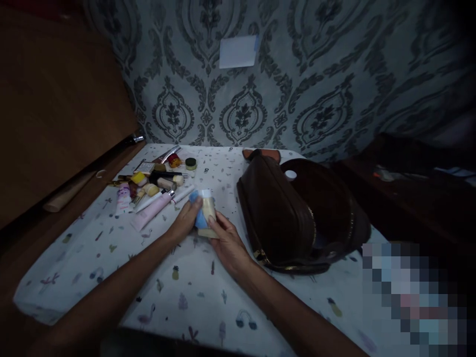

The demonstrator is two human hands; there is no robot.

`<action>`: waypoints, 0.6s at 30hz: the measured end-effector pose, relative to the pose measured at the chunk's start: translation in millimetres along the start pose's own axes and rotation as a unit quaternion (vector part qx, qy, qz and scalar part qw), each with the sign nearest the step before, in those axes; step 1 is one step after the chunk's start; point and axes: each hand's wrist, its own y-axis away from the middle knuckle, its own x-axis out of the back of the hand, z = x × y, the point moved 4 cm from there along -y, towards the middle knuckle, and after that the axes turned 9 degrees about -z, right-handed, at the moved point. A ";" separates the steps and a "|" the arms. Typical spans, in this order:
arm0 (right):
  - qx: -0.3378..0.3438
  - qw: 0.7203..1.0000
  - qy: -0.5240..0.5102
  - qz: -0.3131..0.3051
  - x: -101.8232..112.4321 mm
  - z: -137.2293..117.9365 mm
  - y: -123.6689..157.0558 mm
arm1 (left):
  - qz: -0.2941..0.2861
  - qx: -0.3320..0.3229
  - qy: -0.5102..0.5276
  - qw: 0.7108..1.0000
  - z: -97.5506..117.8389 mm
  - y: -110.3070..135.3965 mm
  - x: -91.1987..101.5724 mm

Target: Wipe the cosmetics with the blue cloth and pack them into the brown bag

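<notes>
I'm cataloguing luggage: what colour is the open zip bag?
The bag is dark brown, best seen in the head view.

White cloth (167,317) printed with flamingos and pineapples. On its far left, cosmetics (166,184) lie clustered, a pink tube (151,213) nearest; at right sits an open brown bag (275,213).

container (208,207) | pale yellow and blue | white end uppermost | held between both hands (229,242)
</notes>
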 end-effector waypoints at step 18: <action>0.090 0.948 0.295 0.080 13.9 -34.0 -1.8 | -0.242 -0.008 -0.134 0.961 30.8 5.4 11.7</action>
